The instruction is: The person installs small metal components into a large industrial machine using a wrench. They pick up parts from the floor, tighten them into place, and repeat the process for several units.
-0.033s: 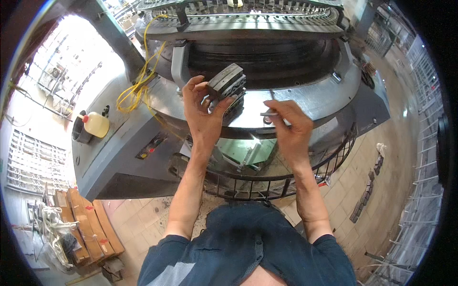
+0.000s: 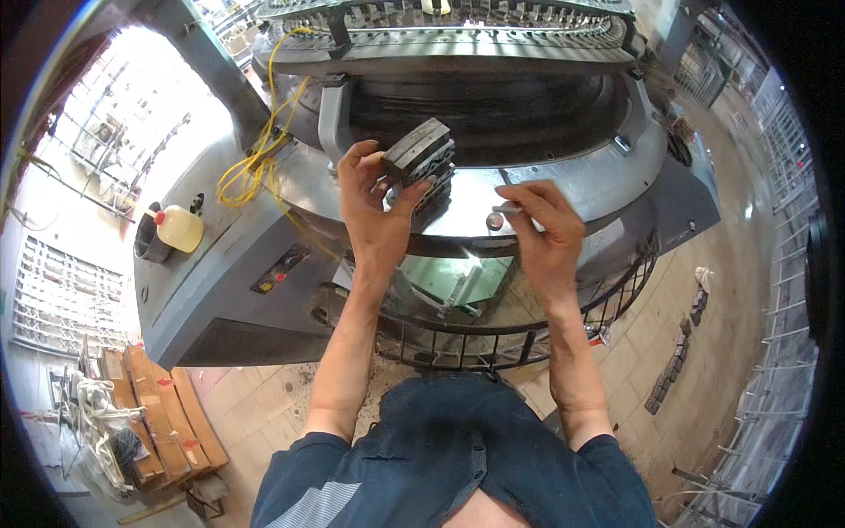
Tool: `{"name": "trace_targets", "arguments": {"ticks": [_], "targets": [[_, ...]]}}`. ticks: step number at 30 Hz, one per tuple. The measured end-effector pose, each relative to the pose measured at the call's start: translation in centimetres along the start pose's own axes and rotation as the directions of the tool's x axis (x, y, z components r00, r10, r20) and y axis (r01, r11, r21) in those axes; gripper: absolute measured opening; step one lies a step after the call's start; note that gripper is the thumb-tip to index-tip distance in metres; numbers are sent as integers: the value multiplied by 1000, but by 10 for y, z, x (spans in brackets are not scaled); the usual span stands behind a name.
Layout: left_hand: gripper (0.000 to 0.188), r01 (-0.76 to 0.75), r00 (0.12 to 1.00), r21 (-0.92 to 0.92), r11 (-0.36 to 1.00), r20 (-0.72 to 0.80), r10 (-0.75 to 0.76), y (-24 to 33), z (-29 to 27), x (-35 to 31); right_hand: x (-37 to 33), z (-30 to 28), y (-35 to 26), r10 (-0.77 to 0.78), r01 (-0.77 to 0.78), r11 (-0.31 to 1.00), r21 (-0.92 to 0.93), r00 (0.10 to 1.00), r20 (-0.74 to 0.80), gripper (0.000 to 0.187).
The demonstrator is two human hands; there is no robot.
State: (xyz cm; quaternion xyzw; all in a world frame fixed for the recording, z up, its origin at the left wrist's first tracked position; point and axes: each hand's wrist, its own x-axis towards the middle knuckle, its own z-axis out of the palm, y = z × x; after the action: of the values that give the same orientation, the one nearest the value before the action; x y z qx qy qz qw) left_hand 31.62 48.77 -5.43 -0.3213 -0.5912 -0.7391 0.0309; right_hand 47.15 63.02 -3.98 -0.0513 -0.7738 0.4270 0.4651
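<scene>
My left hand (image 2: 374,202) grips a thick, curved grey metal block (image 2: 417,150) with grooved, stepped sides, tilted above the machine's shiny metal ring (image 2: 471,189). Its thumb presses on the block's near side, and the fingers curl behind it. To the right, my right hand (image 2: 550,233) pinches a small flat metal piece (image 2: 506,209) between thumb and fingers, apart from the block. Just below that piece, a small round copper-coloured part (image 2: 495,222) shows at the ring's near edge. A thin dark stick-like thing (image 2: 504,176) lies on the ring beyond my right fingertips.
A large round machine bed (image 2: 475,110) rises ahead. Yellow cable (image 2: 242,180) hangs at the left, beside a pale yellow bottle (image 2: 179,229) on a grey panel. A black curved railing (image 2: 458,345) stands before me. Several dark blocks (image 2: 669,374) lie in a row on the right floor.
My right hand has shifted slightly to the right with the small metal piece, uncovering more of the round copper-coloured part. My left hand and the block have hardly moved.
</scene>
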Motion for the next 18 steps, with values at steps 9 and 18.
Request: {"name": "trace_targets", "arguments": {"ticks": [9, 18], "targets": [[80, 154, 960, -277, 948, 267, -78, -28, -42, 57, 19, 1, 23, 177, -142, 958, 248, 976, -126, 14], [102, -386, 852, 533, 753, -107, 512, -32, 37, -5, 48, 34, 42, 322, -198, 859, 471, 926, -198, 19]]}}
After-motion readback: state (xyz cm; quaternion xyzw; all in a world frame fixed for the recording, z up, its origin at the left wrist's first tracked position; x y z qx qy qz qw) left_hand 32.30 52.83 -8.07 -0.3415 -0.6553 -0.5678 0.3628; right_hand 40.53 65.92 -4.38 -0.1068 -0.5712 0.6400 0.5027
